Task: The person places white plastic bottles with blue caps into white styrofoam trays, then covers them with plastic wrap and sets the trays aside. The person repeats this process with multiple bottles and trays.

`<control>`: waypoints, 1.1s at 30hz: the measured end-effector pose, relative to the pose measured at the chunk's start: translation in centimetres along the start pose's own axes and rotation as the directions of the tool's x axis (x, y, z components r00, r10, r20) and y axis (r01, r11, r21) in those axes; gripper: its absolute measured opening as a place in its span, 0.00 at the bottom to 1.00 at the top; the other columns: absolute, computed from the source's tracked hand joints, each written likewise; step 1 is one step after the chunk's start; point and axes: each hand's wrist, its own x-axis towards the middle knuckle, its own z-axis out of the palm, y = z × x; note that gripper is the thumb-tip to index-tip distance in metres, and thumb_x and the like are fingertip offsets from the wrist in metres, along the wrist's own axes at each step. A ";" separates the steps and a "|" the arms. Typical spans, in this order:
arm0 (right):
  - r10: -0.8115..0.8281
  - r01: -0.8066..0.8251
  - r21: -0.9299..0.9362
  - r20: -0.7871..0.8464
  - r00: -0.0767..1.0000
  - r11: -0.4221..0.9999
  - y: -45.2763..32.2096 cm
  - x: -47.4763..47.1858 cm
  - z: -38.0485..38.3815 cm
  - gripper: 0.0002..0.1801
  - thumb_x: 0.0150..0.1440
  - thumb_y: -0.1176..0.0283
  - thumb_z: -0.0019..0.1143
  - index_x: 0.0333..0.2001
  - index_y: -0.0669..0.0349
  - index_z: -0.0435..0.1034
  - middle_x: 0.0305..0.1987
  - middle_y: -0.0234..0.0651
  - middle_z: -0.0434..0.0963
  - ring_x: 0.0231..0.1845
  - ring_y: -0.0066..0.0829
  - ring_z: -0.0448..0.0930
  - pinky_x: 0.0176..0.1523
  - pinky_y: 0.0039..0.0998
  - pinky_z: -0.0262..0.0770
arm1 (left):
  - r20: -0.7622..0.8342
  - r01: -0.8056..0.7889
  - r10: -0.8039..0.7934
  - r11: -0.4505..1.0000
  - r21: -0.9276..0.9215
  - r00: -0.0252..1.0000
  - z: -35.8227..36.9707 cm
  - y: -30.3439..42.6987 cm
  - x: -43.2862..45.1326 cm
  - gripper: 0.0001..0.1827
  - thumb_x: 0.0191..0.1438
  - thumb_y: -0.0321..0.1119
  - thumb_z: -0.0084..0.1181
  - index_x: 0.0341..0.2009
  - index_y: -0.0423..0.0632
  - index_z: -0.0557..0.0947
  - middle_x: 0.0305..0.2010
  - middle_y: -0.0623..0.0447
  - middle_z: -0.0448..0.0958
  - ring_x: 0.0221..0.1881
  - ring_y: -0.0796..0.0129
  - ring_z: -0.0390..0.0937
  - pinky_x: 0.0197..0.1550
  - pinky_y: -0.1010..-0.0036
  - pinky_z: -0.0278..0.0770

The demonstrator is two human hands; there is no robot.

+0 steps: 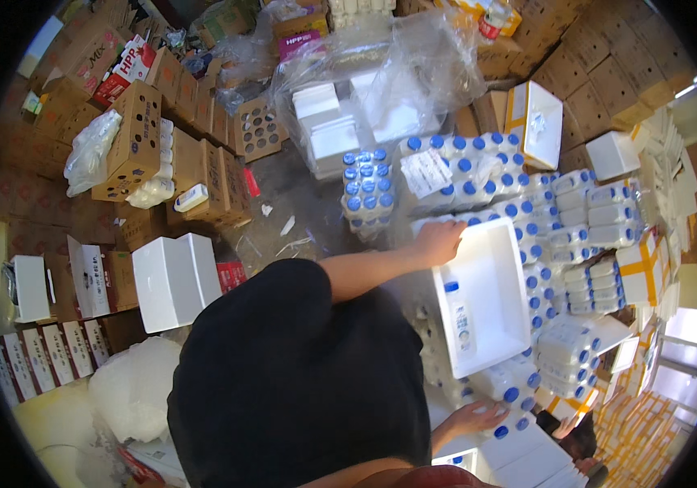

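My left hand (pixel 443 242) is closed over the rim of a white foam box (pixel 501 293), fingers inside the edge. Inside the box, one white plastic bottle with a blue cap (pixel 459 320) lies along the wall nearest me. The box rests over packs of similar bottles. My right hand (pixel 475 418) is at a group of blue-capped bottles (pixel 507 378) just beyond the box's lower end. Its fingers touch the bottles; whether they grip one is unclear. Beneath that hand are white foam panels or lids (pixel 519 454).
More shrink-wrapped bottle packs (pixel 458 165) stand beyond the box. Stacked cardboard cartons (pixel 604 79) line the walls. Clear plastic film (pixel 385 55) covers white foam boxes (pixel 324 122). Scraps litter the floor (pixel 281 201). Another person's hand (pixel 565 426) shows at lower right, near taped foam boxes.
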 end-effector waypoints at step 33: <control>0.220 -0.204 0.092 -0.234 0.947 0.975 -1.5 2.6 0.9 0.19 0.50 0.72 0.71 0.42 0.61 0.69 0.44 0.44 0.76 0.59 0.50 0.72 0.63 0.48 0.66 | 0.112 -0.016 -0.017 0.960 0.280 0.994 -0.2 -2.9 1.4 0.19 0.59 0.39 0.55 0.52 0.43 0.77 0.43 0.37 0.81 0.44 0.39 0.79 0.45 0.50 0.75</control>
